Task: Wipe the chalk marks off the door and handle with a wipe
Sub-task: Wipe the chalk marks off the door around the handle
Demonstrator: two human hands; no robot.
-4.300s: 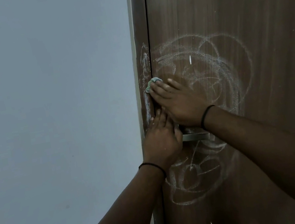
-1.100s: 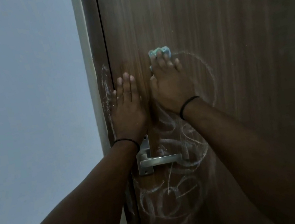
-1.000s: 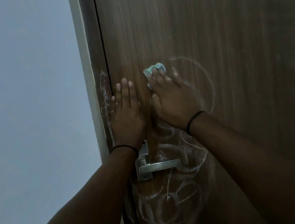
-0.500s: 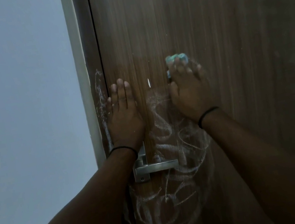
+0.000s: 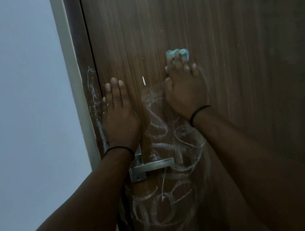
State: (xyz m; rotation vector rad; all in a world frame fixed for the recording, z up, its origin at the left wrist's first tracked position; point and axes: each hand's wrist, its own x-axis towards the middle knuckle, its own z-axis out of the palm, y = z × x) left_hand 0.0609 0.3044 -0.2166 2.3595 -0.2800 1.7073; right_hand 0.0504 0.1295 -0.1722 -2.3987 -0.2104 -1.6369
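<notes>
**Wipe pressed high on door, chalk left below**

My right hand (image 5: 185, 91) lay flat against the door (image 5: 239, 60), fingers straight and a little spread, pressing the wipe (image 5: 177, 54) onto the wood. The wipe was a crumpled teal wad, showing above and between my fingertips, with a bit more peeking out by the thumb side. It was pinned under the fingers rather than gripped in a fist.

My left hand (image 5: 119, 116) was wide and flat on the door too, fingers together and pointing up, holding nothing. It sat just right of the door's edge and directly above the handle (image 5: 152, 165). My left wrist covered part of the handle's plate.

Chalk marks (image 5: 169, 209) looped under and around the handle and ran up between my two hands. More chalk streaked the frame (image 5: 93, 105) beside my left hand. One small white fleck (image 5: 143, 80) sat between the hands. The wood above the hands looked mostly bare. Each wrist wore a thin black band (image 5: 199, 112). A pale wall (image 5: 18, 117) filled the left side.
</notes>
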